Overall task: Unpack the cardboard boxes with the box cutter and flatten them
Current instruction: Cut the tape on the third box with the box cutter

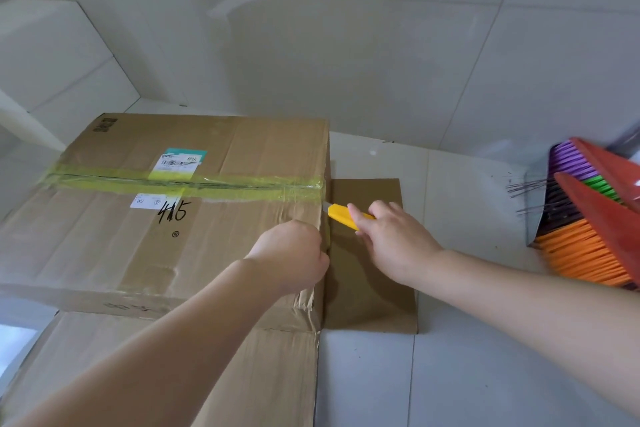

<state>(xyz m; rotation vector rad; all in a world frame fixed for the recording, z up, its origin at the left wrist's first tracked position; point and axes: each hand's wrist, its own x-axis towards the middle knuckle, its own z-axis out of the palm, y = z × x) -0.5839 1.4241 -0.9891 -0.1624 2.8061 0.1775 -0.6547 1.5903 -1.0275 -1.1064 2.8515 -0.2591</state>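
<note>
A large brown cardboard box (104, 236) lies on the tiled floor, its top seam sealed with yellowish tape (242, 185) and marked "415". My right hand (394, 243) grips a yellow box cutter (341, 213), whose blade tip touches the box's right edge where the tape ends. My left hand (294, 253) rests at the box's right top edge with fingers curled over the corner. Two lower flaps lie flat on the floor, one to the right (374, 288) and one toward me (242, 374).
White tiled walls rise behind the box. A broom with orange, purple and green bristles and a red dustpan (595, 218) lean at the right. Bare floor tiles (467, 357) stretch between the box and the broom.
</note>
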